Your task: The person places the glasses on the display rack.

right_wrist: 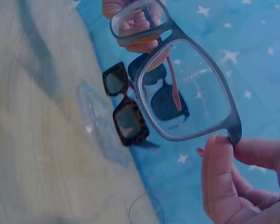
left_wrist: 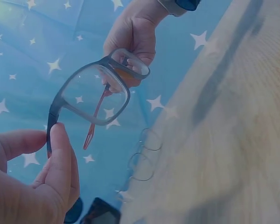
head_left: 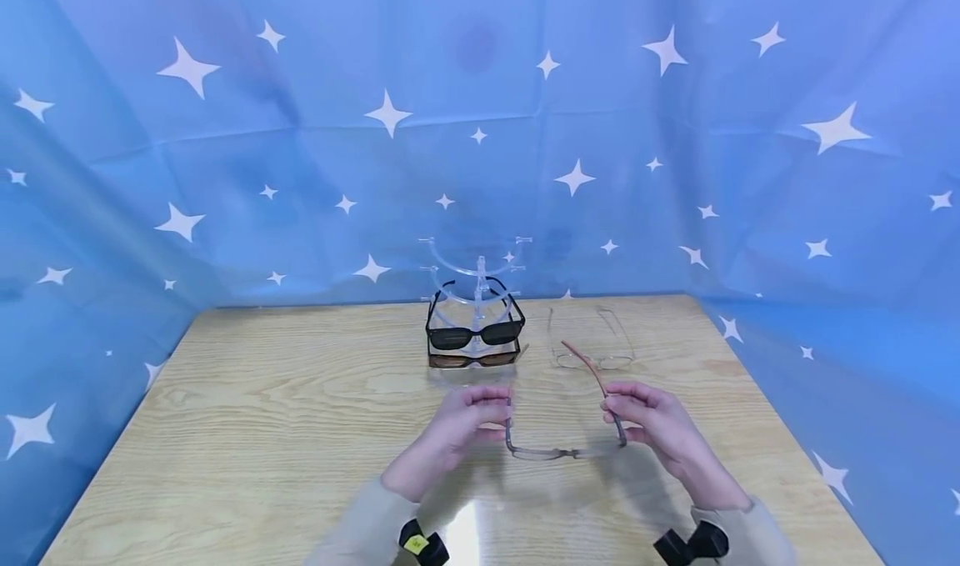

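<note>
A pair of eyeglasses [head_left: 562, 453] with a grey frame and reddish-brown temple tips is held above the table, temples unfolded and pointing away from me. My left hand [head_left: 461, 423] pinches one temple between thumb and fingers. The other temple is gripped by my right hand [head_left: 660, 424]. Close up in the right wrist view, the frame [right_wrist: 178, 33] has clear lenses, and my right thumb and fingers pinch near its hinge. In the left wrist view the left fingers [left_wrist: 60, 154] hold the temple just behind the frame's corner.
Beyond the hands stands a clear tiered display stand [head_left: 481, 287] bearing black sunglasses [head_left: 453, 339] above tortoiseshell sunglasses [head_left: 472, 361]. Thin-rimmed glasses [head_left: 615, 363] lie unfolded on the wooden table [head_left: 300, 424], right of the stand. A blue star-patterned cloth [head_left: 480, 157] hangs behind.
</note>
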Motion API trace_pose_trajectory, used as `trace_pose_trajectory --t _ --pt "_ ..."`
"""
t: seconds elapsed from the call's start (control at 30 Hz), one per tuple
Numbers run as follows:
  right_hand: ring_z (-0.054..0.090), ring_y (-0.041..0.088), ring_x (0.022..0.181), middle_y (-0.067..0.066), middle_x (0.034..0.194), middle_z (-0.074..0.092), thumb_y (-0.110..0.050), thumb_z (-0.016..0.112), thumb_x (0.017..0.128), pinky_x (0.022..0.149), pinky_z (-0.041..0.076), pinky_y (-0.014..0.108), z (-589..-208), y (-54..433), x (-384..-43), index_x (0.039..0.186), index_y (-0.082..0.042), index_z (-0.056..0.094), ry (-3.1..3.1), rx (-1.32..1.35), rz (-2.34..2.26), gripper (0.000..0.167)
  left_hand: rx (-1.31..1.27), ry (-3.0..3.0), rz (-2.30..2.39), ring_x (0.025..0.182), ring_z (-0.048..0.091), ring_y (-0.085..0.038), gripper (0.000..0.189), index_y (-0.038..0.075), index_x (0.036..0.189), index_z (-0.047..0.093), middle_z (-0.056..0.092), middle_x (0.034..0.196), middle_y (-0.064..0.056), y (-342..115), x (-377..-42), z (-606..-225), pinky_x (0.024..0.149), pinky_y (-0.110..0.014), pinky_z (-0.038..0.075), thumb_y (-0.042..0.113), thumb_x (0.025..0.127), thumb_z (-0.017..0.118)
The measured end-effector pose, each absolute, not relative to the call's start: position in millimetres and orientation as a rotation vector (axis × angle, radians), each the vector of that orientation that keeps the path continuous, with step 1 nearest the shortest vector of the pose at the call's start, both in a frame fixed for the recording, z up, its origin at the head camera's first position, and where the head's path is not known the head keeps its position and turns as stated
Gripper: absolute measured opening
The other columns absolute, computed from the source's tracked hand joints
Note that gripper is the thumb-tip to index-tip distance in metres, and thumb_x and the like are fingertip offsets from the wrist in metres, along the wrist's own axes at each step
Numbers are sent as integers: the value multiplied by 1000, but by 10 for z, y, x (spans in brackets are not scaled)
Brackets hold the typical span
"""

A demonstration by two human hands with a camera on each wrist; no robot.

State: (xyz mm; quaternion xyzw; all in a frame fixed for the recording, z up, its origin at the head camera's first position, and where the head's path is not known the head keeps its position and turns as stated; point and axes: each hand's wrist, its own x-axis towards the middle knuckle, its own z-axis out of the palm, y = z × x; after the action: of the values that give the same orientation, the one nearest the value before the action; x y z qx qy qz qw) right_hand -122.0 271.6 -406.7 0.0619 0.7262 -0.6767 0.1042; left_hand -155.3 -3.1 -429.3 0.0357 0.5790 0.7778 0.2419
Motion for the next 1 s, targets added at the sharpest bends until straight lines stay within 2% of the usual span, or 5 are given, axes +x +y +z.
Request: trace_pose_trajectory --t 0.23,0.8,1.0 --pt "63 8 79 -7 84 66 -14 60 91 62 47 24 -3943 2586 -1291 105 -15 61 2141 107 -2004 13 119 1602 2157 80 60 -12 37 -13 118 52 62 95 -6 -181 -1554 -4148 71 -26 56 -2 84 61" --pt "64 8 80 -5 89 67 -11 58 93 66 50 24 -3671 2295 -1515 119 5 51 2110 -68 -2047 32 86 1623 2236 79 62 -12 33 -11 115 55 64 88 0 -492 -1594 -3841 68 -24 55 -4 83 60" --pt "64 9 81 -3 89 67 -10 59 92 66 51 24 -3606 2202 -1578 115 2 54 2074 -97 -2072 26 64 1632 2264 78 61 -9 35 -12 117 54 63 86 2 -571 -1609 -3765 66 -22 54 -5 83 60"
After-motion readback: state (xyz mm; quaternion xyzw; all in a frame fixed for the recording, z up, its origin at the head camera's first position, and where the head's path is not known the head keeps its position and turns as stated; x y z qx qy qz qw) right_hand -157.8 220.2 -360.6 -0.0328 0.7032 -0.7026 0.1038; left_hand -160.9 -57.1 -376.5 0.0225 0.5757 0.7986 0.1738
